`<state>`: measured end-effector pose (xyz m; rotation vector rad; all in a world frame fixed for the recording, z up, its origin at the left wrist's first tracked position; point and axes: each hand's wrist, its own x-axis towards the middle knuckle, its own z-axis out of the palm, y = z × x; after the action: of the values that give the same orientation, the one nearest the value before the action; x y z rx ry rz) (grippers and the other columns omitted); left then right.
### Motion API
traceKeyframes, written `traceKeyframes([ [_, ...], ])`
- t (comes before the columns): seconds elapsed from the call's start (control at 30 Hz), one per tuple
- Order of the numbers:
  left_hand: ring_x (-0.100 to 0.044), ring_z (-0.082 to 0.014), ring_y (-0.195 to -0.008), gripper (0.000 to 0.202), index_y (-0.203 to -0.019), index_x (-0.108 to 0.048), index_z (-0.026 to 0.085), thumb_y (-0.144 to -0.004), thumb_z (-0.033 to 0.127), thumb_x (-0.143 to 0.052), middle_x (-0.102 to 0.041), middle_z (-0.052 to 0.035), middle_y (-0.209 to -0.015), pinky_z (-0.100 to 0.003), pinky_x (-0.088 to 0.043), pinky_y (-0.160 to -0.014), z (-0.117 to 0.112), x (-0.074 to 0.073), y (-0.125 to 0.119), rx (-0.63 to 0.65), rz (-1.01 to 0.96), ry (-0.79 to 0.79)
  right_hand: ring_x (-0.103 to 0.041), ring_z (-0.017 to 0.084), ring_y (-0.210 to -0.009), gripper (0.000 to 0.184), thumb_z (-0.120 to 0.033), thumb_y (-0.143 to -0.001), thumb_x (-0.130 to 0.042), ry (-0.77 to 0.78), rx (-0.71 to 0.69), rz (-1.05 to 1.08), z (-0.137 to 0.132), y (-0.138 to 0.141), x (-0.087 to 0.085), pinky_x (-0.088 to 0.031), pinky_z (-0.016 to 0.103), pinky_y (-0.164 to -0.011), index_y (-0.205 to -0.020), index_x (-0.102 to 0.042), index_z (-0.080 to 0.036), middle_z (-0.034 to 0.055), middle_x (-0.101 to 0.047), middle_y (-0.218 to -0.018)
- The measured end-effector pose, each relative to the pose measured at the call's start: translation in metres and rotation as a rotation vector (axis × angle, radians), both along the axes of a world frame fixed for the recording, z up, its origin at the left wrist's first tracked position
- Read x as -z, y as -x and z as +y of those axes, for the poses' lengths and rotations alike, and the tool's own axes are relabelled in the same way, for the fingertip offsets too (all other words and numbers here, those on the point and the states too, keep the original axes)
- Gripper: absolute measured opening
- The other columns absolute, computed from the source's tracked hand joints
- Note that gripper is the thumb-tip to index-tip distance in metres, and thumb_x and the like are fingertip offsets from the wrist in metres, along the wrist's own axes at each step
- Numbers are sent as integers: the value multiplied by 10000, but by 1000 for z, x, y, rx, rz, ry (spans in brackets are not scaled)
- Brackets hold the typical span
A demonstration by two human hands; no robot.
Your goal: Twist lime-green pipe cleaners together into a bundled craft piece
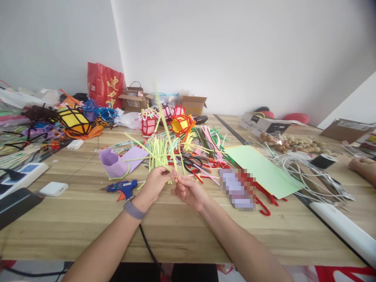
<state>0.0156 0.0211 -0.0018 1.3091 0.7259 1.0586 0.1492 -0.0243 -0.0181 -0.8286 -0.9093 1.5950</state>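
My left hand [157,181] and my right hand [189,190] meet at the fingertips over the front middle of the table. Both are closed in a pinch on light yellow-green pipe cleaners [166,125], whose long ends rise up and to the left from my fingers. Behind them lies a pile of the same pipe cleaners [155,147]. To the left stands a purple foam cup shape [113,164] with a green rim at its base, beside a flat purple sheet [136,155]. A blue glue gun [125,188] lies near my left wrist. Scissors [190,159] rest just beyond my right hand.
Small pipe-cleaner lanterns [149,124] stand at the back, near a red bag [105,84] and cardboard boxes [192,105]. On the right are a green sheet [261,168], a coil of white cable [296,178] and another person's hand [362,169]. A power strip [26,176] sits left.
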Motion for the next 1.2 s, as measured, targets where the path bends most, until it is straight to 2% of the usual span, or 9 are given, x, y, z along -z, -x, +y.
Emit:
traceKeyframes([
  [0.1,-575,-164,-641,259,-630,-656,153,-581,379,-771,-636,-13,-601,-281,-436,-663,0,2,-1,-53,10,20,-459,74,-445,288,-426,-657,-748,-17,20,-32,2,3,5,-453,283,-634,-699,-608,-178,-62,-535,-511],
  [0.27,-593,-180,-675,252,-632,-666,152,-548,364,-773,-675,-38,-659,-291,-448,-676,-3,1,-4,-174,45,31,-543,127,-609,261,-406,-676,-732,-250,386,-386,1,9,13,-436,266,-607,-781,-614,-198,-7,-618,-695],
  [0.33,-592,-180,-674,254,-623,-664,152,-551,370,-773,-671,-37,-647,-291,-450,-679,-4,1,-4,-154,48,34,-532,132,-607,216,-406,-728,-679,-307,432,-490,0,9,13,-432,267,-598,-772,-609,-205,-1,-612,-699],
  [0.5,-575,-151,-640,254,-627,-661,154,-547,354,-795,-655,-12,-631,-273,-447,-673,-1,1,-2,-50,-30,76,-490,127,-553,238,-442,-772,-636,-321,323,-527,-1,3,8,-396,262,-558,-720,-596,-213,-25,-554,-599],
  [0.73,-517,-118,-544,252,-578,-620,152,-571,333,-795,-588,16,-556,-249,-415,-580,1,-1,1,129,-101,123,-368,58,-446,361,-467,-623,-787,-16,-131,3,0,-2,-2,-421,280,-625,-675,-569,-183,-76,-477,-518],
  [0.8,-532,-126,-569,243,-596,-632,152,-579,337,-789,-601,13,-569,-256,-426,-613,-1,-2,0,66,-72,71,-405,62,-463,354,-461,-629,-787,-11,-96,16,0,-1,-1,-434,283,-647,-698,-579,-184,-68,-509,-540],
  [0.93,-570,-160,-640,265,-646,-655,154,-574,378,-777,-647,-12,-631,-280,-441,-653,-4,-2,-4,-113,-10,18,-536,120,-584,332,-468,-653,-763,-211,191,-232,1,4,6,-433,268,-611,-784,-616,-200,-24,-598,-627],
  [1.03,-580,-173,-677,266,-643,-654,159,-589,396,-761,-656,-22,-654,-288,-446,-675,-6,-1,-6,-124,-6,0,-539,131,-565,290,-474,-684,-728,-285,342,-386,-1,7,8,-434,273,-581,-743,-617,-212,-23,-590,-603],
  [1.2,-544,-145,-633,272,-604,-640,157,-564,384,-786,-607,3,-592,-270,-421,-657,-3,-1,-3,-24,-61,40,-516,118,-489,277,-469,-727,-689,-219,210,-241,-6,6,-2,-420,268,-558,-709,-615,-202,-30,-595,-526],
])
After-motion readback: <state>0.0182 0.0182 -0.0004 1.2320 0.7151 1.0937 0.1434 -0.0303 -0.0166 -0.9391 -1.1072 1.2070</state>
